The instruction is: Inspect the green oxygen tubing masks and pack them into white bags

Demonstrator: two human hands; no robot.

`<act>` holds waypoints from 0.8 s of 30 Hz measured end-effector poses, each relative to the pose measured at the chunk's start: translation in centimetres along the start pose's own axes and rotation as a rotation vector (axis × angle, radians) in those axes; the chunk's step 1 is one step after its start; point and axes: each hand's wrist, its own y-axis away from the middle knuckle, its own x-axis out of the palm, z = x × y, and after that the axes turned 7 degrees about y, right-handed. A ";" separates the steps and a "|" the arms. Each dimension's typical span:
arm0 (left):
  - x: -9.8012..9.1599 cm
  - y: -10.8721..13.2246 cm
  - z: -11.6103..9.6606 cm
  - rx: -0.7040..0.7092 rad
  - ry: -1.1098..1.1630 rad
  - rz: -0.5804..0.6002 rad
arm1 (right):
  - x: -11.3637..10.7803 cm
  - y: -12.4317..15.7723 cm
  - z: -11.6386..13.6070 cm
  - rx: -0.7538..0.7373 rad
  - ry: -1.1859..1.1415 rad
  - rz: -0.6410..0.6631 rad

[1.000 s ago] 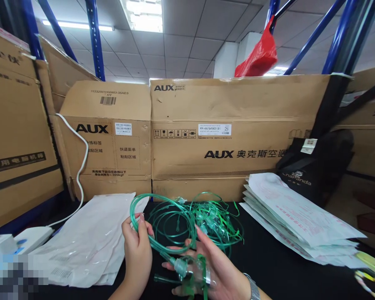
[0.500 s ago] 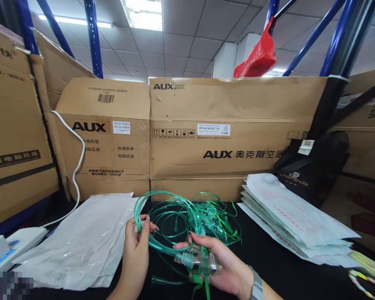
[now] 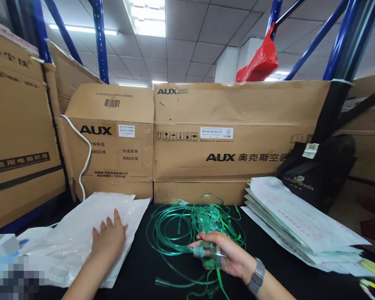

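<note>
My left hand (image 3: 109,237) lies with its fingers spread over the white plastic packages (image 3: 78,225) on the left. Closed around a clear mask piece (image 3: 210,253) with green straps is my right hand (image 3: 231,254), a watch on its wrist. Coiled green tubing (image 3: 162,229) runs from this piece and rests on the black surface. Behind my right hand sits a tangle of green tubing and clear parts (image 3: 212,214). A loose tube end (image 3: 161,282) points left near the front.
Paper packages (image 3: 300,221) are stacked at the right, beside a black bag (image 3: 312,171). Large cardboard boxes (image 3: 237,108) stand along the back. A white power strip (image 3: 6,246) with a cable lies far left.
My left hand has let go of the tubing coil and moved left onto the white packages. The coil has dropped to the surface. My right hand still holds the mask piece.
</note>
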 end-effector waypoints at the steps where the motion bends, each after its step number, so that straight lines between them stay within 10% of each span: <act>1: 0.0 0.1 -0.1 0.028 0.010 0.015 | 0.1 -0.1 -0.1 -0.009 0.033 -0.039; 17: -5.4 1.2 -1.3 0.170 0.414 -0.058 | -2.5 0.3 2.1 -0.180 0.113 -0.213; 20: -5.9 1.2 -1.5 0.416 0.850 0.111 | -3.7 0.2 2.6 -0.214 0.133 -0.273; 24: -4.8 0.4 0.3 0.482 0.682 0.265 | -4.4 0.2 2.8 -0.238 0.159 -0.332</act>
